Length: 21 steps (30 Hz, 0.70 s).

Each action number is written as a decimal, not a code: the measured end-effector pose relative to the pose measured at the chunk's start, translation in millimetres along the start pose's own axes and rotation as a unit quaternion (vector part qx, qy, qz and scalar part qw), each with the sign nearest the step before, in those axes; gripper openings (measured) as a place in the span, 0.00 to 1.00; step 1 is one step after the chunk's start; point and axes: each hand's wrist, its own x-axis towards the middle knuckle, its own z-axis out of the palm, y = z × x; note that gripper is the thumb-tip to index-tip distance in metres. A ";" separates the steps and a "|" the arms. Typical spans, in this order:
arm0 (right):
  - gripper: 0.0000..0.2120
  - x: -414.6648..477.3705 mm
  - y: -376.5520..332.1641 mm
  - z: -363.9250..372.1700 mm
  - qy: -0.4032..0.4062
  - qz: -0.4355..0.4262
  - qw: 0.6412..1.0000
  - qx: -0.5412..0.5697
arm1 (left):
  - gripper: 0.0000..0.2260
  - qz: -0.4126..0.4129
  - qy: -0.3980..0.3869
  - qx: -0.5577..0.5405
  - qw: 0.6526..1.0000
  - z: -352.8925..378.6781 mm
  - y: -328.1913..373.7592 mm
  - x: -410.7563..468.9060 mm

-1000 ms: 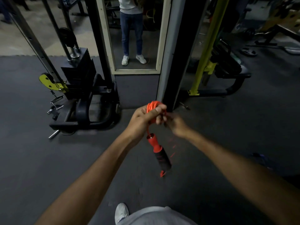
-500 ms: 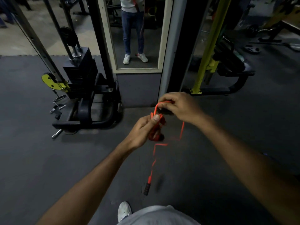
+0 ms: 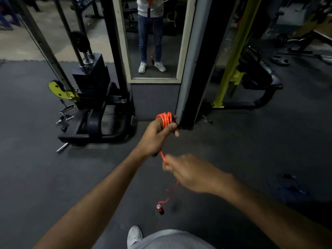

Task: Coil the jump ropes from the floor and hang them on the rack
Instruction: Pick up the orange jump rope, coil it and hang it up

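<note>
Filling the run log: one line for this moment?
left hand: holds orange coil | right hand: pinches loose rope | handle: dangling | hung: no

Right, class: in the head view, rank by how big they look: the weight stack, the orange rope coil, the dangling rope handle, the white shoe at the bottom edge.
1. weight stack
2. orange rope coil and white shoe: look alike; the shoe is nearer and cut off, so unranked
3. dangling rope handle
</note>
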 end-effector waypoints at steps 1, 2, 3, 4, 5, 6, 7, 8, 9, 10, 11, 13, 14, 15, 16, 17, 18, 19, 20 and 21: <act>0.06 1.9 0.0 -17.6 0.049 -0.005 0.998 -0.026 | 0.14 -0.001 -0.022 0.024 0.999 -1.0 -1.9 -2.1; 0.08 4.7 3.2 -35.8 0.108 -0.009 0.993 -0.046 | 0.21 -0.012 -0.035 0.019 0.999 -1.9 -2.1 -5.6; 0.11 8.9 10.2 -53.0 0.163 -0.010 0.985 -0.060 | 0.26 -0.024 -0.042 -0.001 0.999 -2.4 -2.8 -9.4; 0.13 14.4 19.9 -67.7 0.198 0.002 0.979 -0.055 | 0.27 -0.030 -0.049 -0.026 0.998 -2.4 -1.1 -14.8; 0.13 22.1 32.3 -78.4 0.223 0.014 0.974 -0.028 | 0.26 -0.037 -0.061 -0.054 0.996 -0.6 0.2 -19.6; 0.13 32.9 45.7 -84.4 0.230 0.027 0.973 0.010 | 0.26 -0.039 -0.075 -0.080 0.993 2.9 3.4 -23.0; 0.12 45.4 62.1 -82.1 0.228 0.040 0.972 0.042 | 0.26 -0.035 -0.087 -0.101 0.990 6.5 7.0 -24.5; 0.12 54.2 74.8 -75.1 0.226 0.057 0.970 0.074 | 0.25 -0.026 -0.088 -0.113 0.989 9.6 11.1 -24.4; 0.14 62.6 89.7 -60.8 0.224 0.082 0.965 0.109 | 0.23 -0.015 -0.078 -0.122 0.989 12.0 14.2 -22.3; 0.16 67.4 103.8 -41.8 0.218 0.107 0.960 0.143 | 0.20 -0.005 -0.062 -0.132 0.989 12.8 16.8 -19.0; 0.17 69.0 113.6 -19.5 0.207 0.129 0.955 0.167 | 0.17 0.001 -0.042 -0.143 0.989 12.0 18.7 -15.0; 0.18 60.6 110.1 22.1 0.171 0.170 0.953 0.182 | 0.13 0.001 -0.007 -0.167 0.986 11.0 15.6 -8.2; 0.18 51.8 97.4 34.9 0.143 0.184 0.958 0.169 | 0.11 -0.010 0.005 -0.173 0.985 11.1 12.4 -6.8; 0.16 43.3 82.6 43.7 0.116 0.185 0.964 0.148 | 0.09 -0.025 0.021 -0.177 0.984 12.0 8.8 -6.9; 0.13 34.9 68.3 50.1 0.089 0.178 0.972 0.124 | 0.08 -0.039 0.035 -0.183 0.982 14.0 4.4 -7.5; 0.10 27.1 55.1 51.7 0.065 0.158 0.980 0.100 | 0.07 -0.046 0.050 -0.182 0.981 15.1 1.4 -8.7; 0.08 17.9 40.0 46.6 0.039 0.131 0.987 0.083 | 0.06 -0.051 0.060 -0.172 0.982 15.2 -3.5 -9.0; 0.06 12.6 30.6 39.6 0.013 0.100 0.993 0.067 | 0.05 -0.054 0.061 -0.151 0.985 14.6 -7.9 -9.5; 0.04 9.4 24.8 29.5 -0.006 0.077 0.996 0.047 | 0.05 -0.058 0.045 -0.128 0.989 13.3 -13.8 -9.5; 0.03 8.2 22.3 16.5 -0.015 0.064 0.998 0.022 | 0.04 -0.062 0.021 -0.107 0.992 13.1 -17.0 -10.3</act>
